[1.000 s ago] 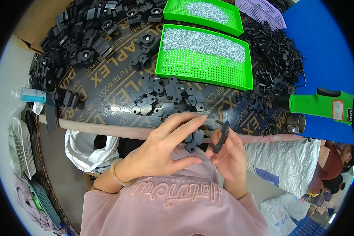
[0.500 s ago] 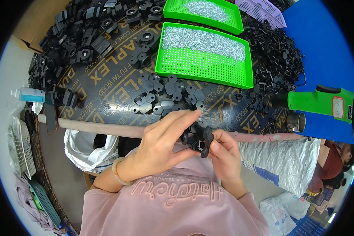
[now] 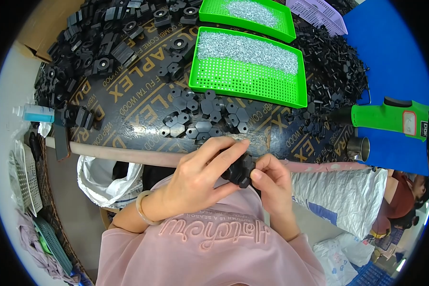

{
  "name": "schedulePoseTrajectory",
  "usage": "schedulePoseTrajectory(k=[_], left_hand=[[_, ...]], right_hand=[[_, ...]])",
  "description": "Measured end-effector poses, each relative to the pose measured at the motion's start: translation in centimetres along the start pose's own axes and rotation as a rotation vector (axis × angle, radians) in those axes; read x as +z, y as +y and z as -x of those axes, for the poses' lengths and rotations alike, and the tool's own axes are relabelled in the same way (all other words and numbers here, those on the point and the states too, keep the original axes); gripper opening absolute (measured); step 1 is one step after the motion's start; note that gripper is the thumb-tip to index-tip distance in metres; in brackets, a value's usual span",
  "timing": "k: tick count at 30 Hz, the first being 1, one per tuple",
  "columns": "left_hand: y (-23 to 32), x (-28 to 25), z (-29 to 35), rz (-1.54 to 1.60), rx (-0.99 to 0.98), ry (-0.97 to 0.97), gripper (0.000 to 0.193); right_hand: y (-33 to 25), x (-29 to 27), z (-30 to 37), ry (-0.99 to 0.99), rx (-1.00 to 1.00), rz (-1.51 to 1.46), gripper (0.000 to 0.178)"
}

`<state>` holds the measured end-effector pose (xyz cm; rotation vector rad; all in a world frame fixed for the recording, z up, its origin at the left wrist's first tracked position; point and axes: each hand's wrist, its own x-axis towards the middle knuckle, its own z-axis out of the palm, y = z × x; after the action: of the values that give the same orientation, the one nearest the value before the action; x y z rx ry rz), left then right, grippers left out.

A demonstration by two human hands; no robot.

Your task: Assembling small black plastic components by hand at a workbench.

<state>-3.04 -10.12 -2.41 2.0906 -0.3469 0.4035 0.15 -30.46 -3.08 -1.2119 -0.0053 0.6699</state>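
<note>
We cannot make out the full shape of the black plastic part (image 3: pixel 239 169): our left hand (image 3: pixel 200 178) wraps over its 9 o'clock side and our right hand (image 3: pixel 271 183) covers its 3 o'clock side, so only a dark, faceted middle shows between the fingers. Both hands are closed on it, the left with fingers stretched across its top, the right pinching with thumb and forefinger, and they hold it just in front of our chest, at 6 o'clock from the table edge (image 3: pixel 128 153). Whether it is 1 piece or 2 pressed together we cannot tell. A pale bangle (image 3: pixel 143 209) sits on the left wrist. On the dark printed board (image 3: pixel 128 102) beyond the hands, at 12 o'clock, lies a cluster of black hexagonal pieces (image 3: pixel 202 117), partly hidden by our left fingertips. Further toward 12 o'clock stand 2 green perforated trays (image 3: pixel 248 76) holding small silvery screws (image 3: pixel 250 47); the farther tray is cut off by the rim. Heaps of black parts (image 3: pixel 105 43) spread at 10 o'clock and at 2 o'clock, too tangled to count. A green power tool (image 3: pixel 386 117) rests on a blue surface (image 3: pixel 391 57) at 3 o'clock, its far end cropped. A white plastic bag (image 3: pixel 107 174) hangs under the table at 9 o'clock, and another person (image 3: pixel 405 190) sits at 4 o'clock, mostly out of frame.
</note>
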Motion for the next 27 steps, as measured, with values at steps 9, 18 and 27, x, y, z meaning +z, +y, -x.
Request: schedulePoseTrajectory(k=[9, 18, 27], left_hand=[[0.3, 0.0, -0.1, 0.089, -0.032, 0.03, 0.069], [-0.4, 1.0, 0.3, -0.021, 0.022, 0.111, 0.065], [-0.7, 1.7, 0.5, 0.1, 0.196, 0.114, 0.062]], right_hand=[[0.5, 0.8, -0.4, 0.167, -0.318, 0.381, 0.024], [-0.7, 2.1, 0.0, 0.092, -0.587, 0.891, 0.069], [-0.3, 2.7, -1.2, 0.314, -0.589, 0.947, 0.067]])
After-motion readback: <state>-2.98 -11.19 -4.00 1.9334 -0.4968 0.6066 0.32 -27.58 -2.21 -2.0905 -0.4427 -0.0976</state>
